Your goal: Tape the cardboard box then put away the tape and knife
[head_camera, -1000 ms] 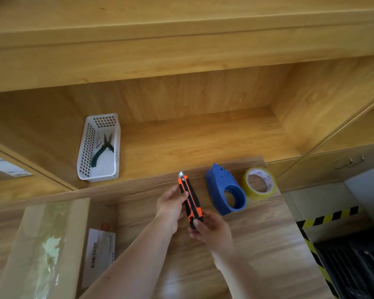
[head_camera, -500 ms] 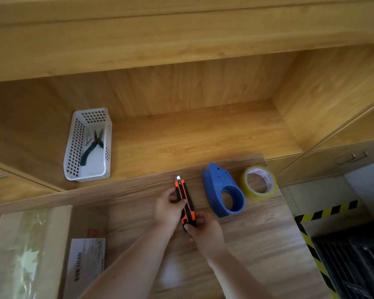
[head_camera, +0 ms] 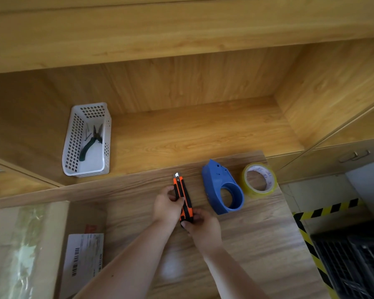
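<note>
Above the table, a deep wooden shelf (head_camera: pixel 192 130) runs across the far side. The table (head_camera: pixel 257 244) itself is wood-grained and butts up against the shelf's front edge. At my near left sits the cardboard box (head_camera: pixel 56 223), a strip of clear tape shining along its top and a white barcode label (head_camera: pixel 82 255) on the face beside it. A white perforated basket (head_camera: pixel 73 147) stands on the shelf at the left. Near the table's far right lies a blue tape dispenser (head_camera: pixel 218 182), and just beside it, further right, the yellowish tape roll (head_camera: pixel 259 192) lies flat.

I hold the orange and black knife (head_camera: pixel 187 201) over the middle of the table, just left of the dispenser, its tip pointing away from me with a short bit of silver blade showing. My left hand (head_camera: pixel 166 208) grips its middle, fingers curled round it and thumb on top; my right hand (head_camera: pixel 204 227) pinches its near end. Green-handled pliers (head_camera: pixel 91 141) lie inside the basket.
</note>
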Demonstrator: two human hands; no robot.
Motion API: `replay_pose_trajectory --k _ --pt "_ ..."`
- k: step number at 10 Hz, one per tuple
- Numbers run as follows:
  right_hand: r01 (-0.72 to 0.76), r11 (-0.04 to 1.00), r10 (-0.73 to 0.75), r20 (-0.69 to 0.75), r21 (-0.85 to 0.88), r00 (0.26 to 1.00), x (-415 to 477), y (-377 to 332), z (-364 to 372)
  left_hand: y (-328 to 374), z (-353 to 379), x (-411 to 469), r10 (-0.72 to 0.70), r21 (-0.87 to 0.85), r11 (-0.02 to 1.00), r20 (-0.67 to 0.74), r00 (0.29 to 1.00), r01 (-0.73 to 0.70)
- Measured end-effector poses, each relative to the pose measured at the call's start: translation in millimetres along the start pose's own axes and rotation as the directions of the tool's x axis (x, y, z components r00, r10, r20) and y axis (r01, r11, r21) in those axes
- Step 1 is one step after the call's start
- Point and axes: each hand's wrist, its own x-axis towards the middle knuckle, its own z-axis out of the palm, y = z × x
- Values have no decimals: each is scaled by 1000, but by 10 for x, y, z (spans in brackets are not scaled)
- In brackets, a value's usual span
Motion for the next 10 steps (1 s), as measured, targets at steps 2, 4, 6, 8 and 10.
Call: replay_pose_trajectory --k 2,4,6,8,10 --pt "21 998 -19 27 -64 999 -11 -18 -19 34 -36 -47 -40 -22 999 16 999 40" --pt "-10 999 11 12 -32 1000 -81 -3 -92 51 -87 -121 -49 -99 994 46 998 53" --pt "-20 1000 20 54 4 998 -145 -131 -255 64 -134 -276 8 -181 983 86 996 8" --pt "62 998 -63 67 11 996 -183 -292 -363 112 -285 -459 47 -248 969 127 991 -15" --pt "138 990 -137 67 -10 988 -317 -534 -406 177 -558 -602 115 -203 975 92 989 -95"
